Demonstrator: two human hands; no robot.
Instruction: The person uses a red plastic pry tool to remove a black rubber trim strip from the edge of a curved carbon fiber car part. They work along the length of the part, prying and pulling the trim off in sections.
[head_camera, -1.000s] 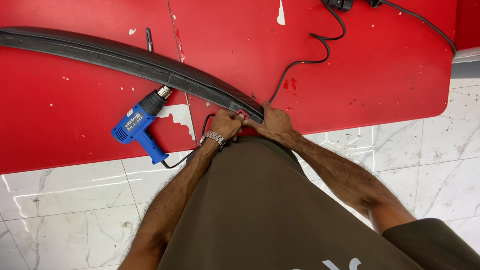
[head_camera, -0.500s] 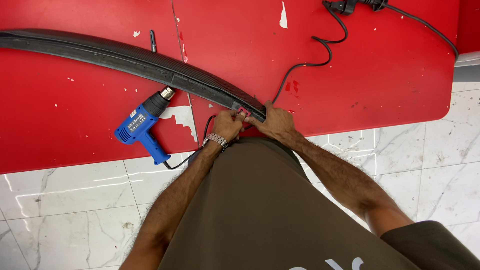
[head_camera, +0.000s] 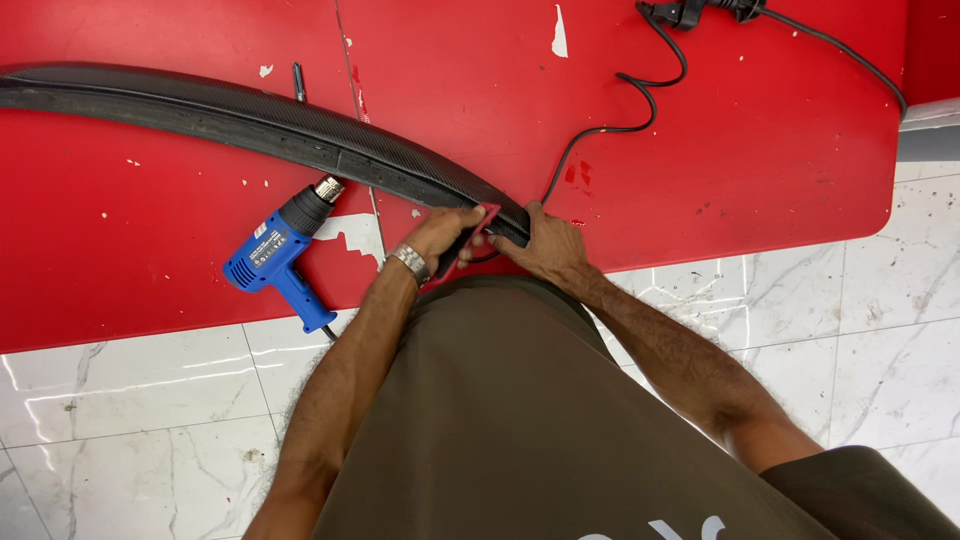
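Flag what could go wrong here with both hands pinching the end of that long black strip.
1. The long black curved strip is held only at its near end by the left hand and right hand; the far end could swing or slide.
2. The blue heat gun lies by the left forearm, nozzle toward the strip; a nudge could knock it.
3. The black cable loops beside the right hand and may snag.

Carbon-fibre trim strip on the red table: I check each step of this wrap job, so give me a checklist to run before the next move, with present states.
1. Both hands at the carbon-fibre trim strip near end: ok; left hand, right hand.
2. Red squeegee card in the left hand, against the strip's tip: ok.
3. Strip lying flat on the red table: ok.
4. Blue heat gun set down apart from the hands: ok.
5. Heat gun switched off: cannot tell.
6. Black cable clear of the strip's tip: not ok, it runs up to it.
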